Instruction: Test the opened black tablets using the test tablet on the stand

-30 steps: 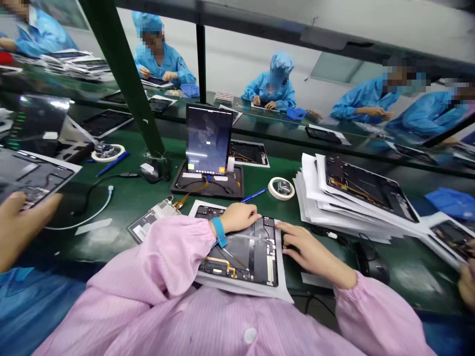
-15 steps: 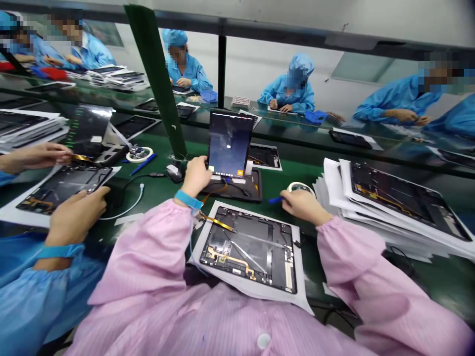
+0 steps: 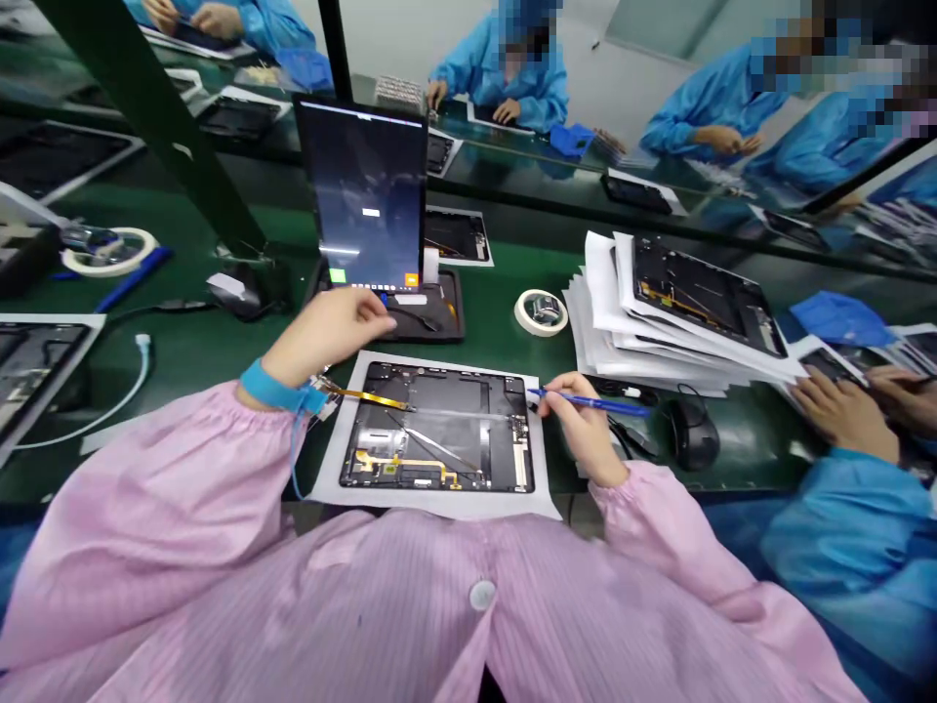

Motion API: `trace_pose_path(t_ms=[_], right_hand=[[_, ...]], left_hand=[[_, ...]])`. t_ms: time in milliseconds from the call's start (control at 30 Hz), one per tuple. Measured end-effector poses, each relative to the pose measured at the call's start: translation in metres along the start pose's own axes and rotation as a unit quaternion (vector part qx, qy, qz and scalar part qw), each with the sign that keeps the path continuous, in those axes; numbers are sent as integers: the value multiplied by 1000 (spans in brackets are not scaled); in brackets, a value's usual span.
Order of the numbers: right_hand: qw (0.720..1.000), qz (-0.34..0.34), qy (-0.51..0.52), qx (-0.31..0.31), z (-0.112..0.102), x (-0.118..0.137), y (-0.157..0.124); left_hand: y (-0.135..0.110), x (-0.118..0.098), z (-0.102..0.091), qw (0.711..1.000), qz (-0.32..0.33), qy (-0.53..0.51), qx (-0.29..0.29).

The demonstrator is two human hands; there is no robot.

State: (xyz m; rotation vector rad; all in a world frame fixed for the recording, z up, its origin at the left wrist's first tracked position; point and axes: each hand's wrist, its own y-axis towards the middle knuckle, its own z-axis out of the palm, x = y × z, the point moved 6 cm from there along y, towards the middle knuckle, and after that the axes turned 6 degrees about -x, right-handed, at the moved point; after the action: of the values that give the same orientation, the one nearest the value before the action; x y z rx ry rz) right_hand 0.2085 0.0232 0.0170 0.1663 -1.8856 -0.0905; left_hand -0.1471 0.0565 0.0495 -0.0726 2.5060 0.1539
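Note:
My right hand (image 3: 578, 427) grips a blue pen (image 3: 590, 402), its tip just above the right edge of an open tablet housing (image 3: 435, 427) that lies on a white sheet (image 3: 439, 503). My left hand (image 3: 329, 330) reaches over the housing's top edge, its fingertips at a black tray (image 3: 439, 317) under an upright tablet (image 3: 362, 195). Whether those fingers hold anything is hidden. A gold flex ribbon (image 3: 362, 395) runs from under my left wrist onto the housing. A blue strap (image 3: 274, 386) circles that wrist.
A tape roll (image 3: 542, 312) stands beyond my right hand, and a tall stack of housings on white sheets (image 3: 673, 312) rises to the right, with a mouse (image 3: 692, 434) in front. A co-worker's hands (image 3: 841, 410) work at the far right. Other workers sit across a glass divider.
My right hand has lifted the blue pen from the table to the housing's edge. My left hand has moved from the upright tablet's base down towards the tray. The view has shifted.

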Motion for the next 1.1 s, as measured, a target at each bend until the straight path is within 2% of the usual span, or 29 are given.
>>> trace_pose_path(t_ms=[67, 100, 167, 233, 367, 567, 700, 867, 933, 1000, 1100], right_hand=[[999, -8, -12, -31, 0, -9, -2], [999, -10, -20, -46, -1, -12, -3], [998, -9, -40, -56, -1, -16, -5], [998, -2, -48, -31, 3, -18, -7], [999, 6, -54, -2, 10, -21, -7], [997, -10, -71, 27, 15, -17, -5], [995, -16, -94, 14, 14, -19, -5], [997, -19, -73, 16, 10, -20, -10], [996, -42, -81, 7, 7, -11, -7], [988, -83, -131, 16, 10, 3, 2], [946, -183, -266, 40, 30, 27, 30]], left_hand=[[-23, -23, 24, 989, 29, -3, 146], [-33, -31, 34, 979, 38, 6, 199], [-46, -40, 51, 962, 52, 34, 265], [-52, -43, 60, 952, 61, 58, 295], [-52, -43, 64, 945, 53, 79, 314], [-54, -36, 60, 945, 39, 19, 325], [-53, -28, 61, 944, 31, -11, 329], [-51, -22, 65, 946, 31, -34, 321], [-50, -20, 66, 944, 32, -41, 327], [-50, -20, 66, 939, 36, -50, 337], [-49, -22, 65, 935, 38, -65, 346]])
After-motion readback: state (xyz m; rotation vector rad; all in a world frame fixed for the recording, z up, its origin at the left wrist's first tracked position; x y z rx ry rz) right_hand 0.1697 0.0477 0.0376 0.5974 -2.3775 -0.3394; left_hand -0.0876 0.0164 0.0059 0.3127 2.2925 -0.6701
